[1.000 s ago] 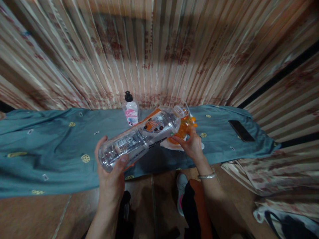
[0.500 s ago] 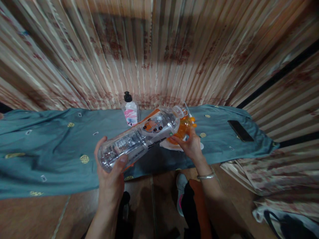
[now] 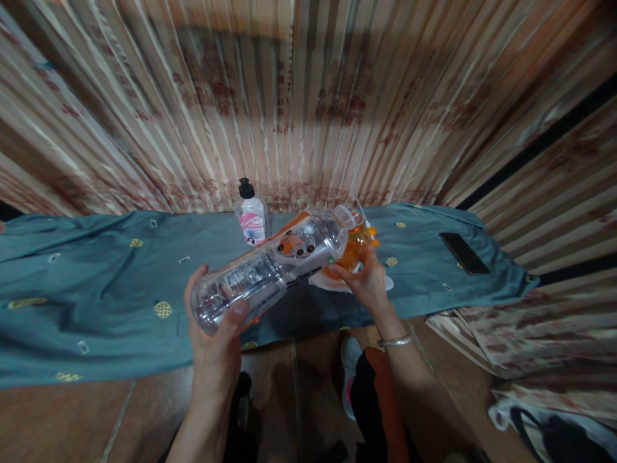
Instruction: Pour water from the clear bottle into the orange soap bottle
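My left hand (image 3: pixel 216 334) is closed round the base of a large clear plastic bottle (image 3: pixel 270 270) with an orange and black label. The bottle is tilted, its neck higher and pointing right, against the mouth of a smaller bottle of orange liquid (image 3: pixel 354 247). Wrapped round that smaller bottle is my right hand (image 3: pixel 364 280), with a silver bangle on the wrist. By its fingers is an orange pump head (image 3: pixel 372 235) with a thin tube pointing up; whether the fingers grip it I cannot tell. A white cloth or dish (image 3: pixel 330 281) lies partly hidden beneath.
A clear bottle with a black cap and pink label (image 3: pixel 251 218) stands behind the large bottle. To the right, a black phone (image 3: pixel 463 253) lies on the green pineapple-print cloth (image 3: pixel 116 283). Pleated curtains (image 3: pixel 289 96) hang behind. A bag (image 3: pixel 559 431) is at lower right.
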`<state>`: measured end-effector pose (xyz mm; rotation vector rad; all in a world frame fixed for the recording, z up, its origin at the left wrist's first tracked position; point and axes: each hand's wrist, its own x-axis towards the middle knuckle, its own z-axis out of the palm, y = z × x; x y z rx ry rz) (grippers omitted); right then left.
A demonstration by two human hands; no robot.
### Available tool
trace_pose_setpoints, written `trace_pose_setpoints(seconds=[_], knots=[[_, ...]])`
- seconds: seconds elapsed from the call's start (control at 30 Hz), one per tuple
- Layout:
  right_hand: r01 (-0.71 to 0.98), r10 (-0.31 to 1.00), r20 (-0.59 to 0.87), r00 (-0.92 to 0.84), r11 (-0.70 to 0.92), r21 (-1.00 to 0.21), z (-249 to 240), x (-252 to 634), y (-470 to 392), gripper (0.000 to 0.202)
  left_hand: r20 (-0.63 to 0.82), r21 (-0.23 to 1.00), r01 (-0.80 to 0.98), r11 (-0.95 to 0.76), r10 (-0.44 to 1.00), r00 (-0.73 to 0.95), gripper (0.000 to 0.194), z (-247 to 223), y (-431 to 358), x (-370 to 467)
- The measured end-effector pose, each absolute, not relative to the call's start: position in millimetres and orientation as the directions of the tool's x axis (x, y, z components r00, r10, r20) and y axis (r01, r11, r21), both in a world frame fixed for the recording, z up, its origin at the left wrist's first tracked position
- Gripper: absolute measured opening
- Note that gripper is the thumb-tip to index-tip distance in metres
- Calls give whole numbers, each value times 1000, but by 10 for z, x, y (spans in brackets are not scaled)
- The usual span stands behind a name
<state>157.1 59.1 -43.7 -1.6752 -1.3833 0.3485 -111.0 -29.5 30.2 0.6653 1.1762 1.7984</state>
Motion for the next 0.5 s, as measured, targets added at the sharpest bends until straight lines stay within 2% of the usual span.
trace_pose_setpoints(seconds=[0.1,0.27,0.37,0.5], knots=[[634,885,322,336,41,-772,-445,1564,600,94,-20,909,-369,-193,864,-503,88,331,-301,-1059],[629,875,347,339,64,-775,-451,1552,601,113,-35,910,-372,-184,860,-509,87,330,-295,-1037],[640,880,343,329,59,-766,-443,1546,603,108,-30,906,-377,-190,862,-506,86,321,-289,-1031],[656,882,326,340,26,-754,-409,1525,609,90,-27,893,-399,-208,860,-509,86,315,-285,-1027]])
